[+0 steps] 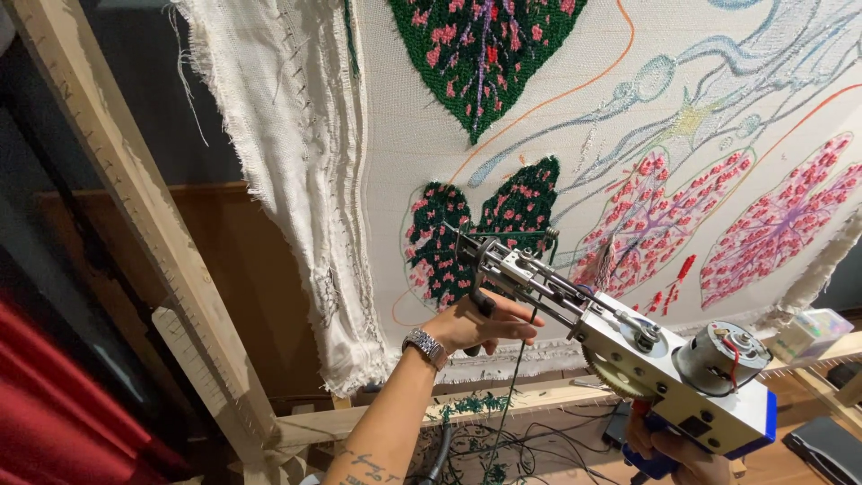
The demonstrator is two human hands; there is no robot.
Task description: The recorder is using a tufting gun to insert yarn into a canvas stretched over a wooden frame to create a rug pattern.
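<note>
White-and-blue metal tufting gun (628,346) gripped by right hand (673,446) at blue handle, left hand (476,325) closed under front grip; needle against stretched cream cloth (539,162).

White-bodied electric tufting gun with blue handle, exposed grey motor and brass-toned gear (664,359): held tilted, needle end up-left, motor end lower right. Metal needle tip touching stretched off-white tufting cloth with tufted dark green and pink leaf motifs (539,135), at pair of green leaves low on cloth. Dark green yarn strand (516,386): hangs from gun's front section, straight down below cloth's lower edge. Cloth: taut, loose frayed fold along its left side, outlined untufted pattern lines at upper right.
</note>
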